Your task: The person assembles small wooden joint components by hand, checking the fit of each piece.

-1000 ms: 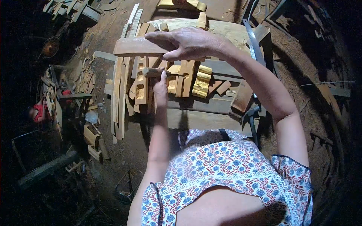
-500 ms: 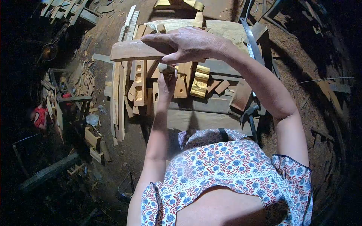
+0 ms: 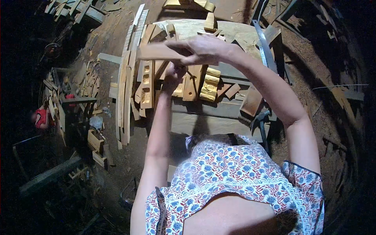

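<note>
My right hand (image 3: 203, 49) is closed round one end of a smooth wooden bat (image 3: 158, 51), which points left and is blurred. Just beneath it, my left hand (image 3: 173, 74) is wrapped round a chisel, mostly hidden by the fingers; a thin dark shaft (image 3: 190, 73) shows to the right of the fist. Under the hands lie wooden pieces. One narrow block (image 3: 147, 92) has several square recesses, another wooden piece (image 3: 190, 84) has a round hole, and a yellowish carved block (image 3: 210, 85) lies to the right.
A hammer (image 3: 261, 123) rests at the bench's near right corner, beside a brown block (image 3: 251, 102). A handsaw (image 3: 263, 43) lies along the right edge. Long strips (image 3: 124, 98) line the left side. Scrap wood (image 3: 88, 51) litters the floor, and a person in red (image 3: 40, 117) is far left.
The wooden bat has moved right and is now blurred. My left hand has risen slightly, and the chisel's rounded handle end, visible before, is now hidden beneath the bat.
</note>
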A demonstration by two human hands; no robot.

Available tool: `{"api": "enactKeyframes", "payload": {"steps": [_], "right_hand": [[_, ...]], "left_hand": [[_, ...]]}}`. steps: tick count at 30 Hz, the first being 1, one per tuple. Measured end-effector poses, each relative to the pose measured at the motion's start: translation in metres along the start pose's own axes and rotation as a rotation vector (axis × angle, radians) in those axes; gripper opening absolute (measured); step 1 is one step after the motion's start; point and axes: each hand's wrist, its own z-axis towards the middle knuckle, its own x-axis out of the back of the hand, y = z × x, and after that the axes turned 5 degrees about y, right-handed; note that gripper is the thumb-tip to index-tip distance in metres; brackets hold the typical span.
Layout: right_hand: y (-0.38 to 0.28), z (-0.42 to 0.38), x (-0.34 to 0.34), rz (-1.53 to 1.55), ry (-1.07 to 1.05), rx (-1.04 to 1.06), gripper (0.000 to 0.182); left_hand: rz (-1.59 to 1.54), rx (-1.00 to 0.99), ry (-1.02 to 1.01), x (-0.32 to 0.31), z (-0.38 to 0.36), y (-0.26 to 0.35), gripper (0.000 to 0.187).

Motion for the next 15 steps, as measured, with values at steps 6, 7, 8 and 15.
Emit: {"api": "enactKeyframes", "payload": {"steps": [6,7,8,15], "right_hand": [[0.0,0.005,0.014,0.134,0.267,0.086,0.069],[0.001,0.006,0.011,0.138,0.365,0.083,0.069],[-0.004,0.006,0.011,0.141,0.464,0.08,0.069],[-0.002,-0.003,0.001,-0.087,-0.119,-0.109,0.074]], "left_hand": [[-0.367,0.039,0.003,-0.005,0.013,-0.01,0.027],[-0.315,0.02,0.017,-0.005,0.013,-0.015,0.027],[-0.263,0.0,0.03,-0.005,0.013,-0.008,0.026],[-0.272,-0.05,0.112,-0.009,0.019,-0.041,0.031]]}}
